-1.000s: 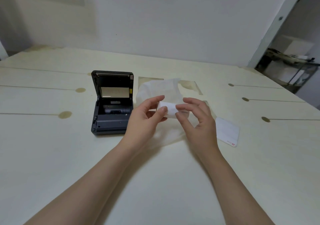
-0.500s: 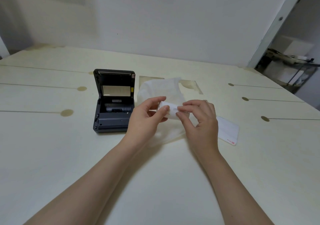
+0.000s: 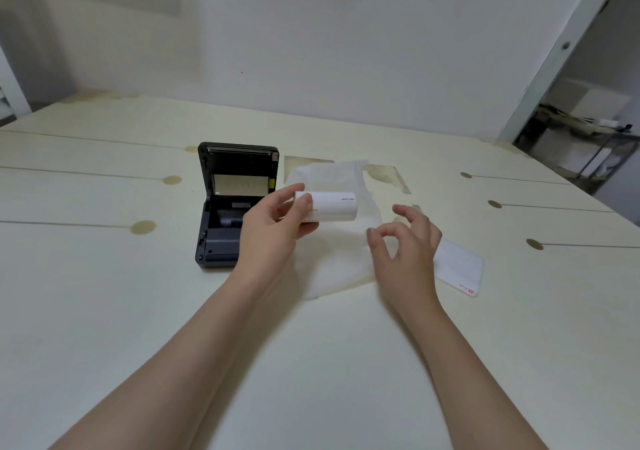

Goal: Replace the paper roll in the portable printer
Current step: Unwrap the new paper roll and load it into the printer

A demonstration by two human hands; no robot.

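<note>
Holding roll (image 3: 329, 206) by its near end, left hand (image 3: 273, 231) clamped, right hand (image 3: 405, 242) loose, empty; next, seat it in printer (image 3: 230, 214) leftward.

Single head-worn wide-angle view, looking forward and down across the desk (image 3: 104, 311) toward the far wall (image 3: 346, 51), both forearms entering from the bottom edge, hands close in mid-frame.

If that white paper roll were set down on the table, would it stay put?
Probably not: the paper roll is a smooth cylinder, so on its side it would likely roll across the flat table. It seems light, since the left hand holds it by one end alone.
</note>
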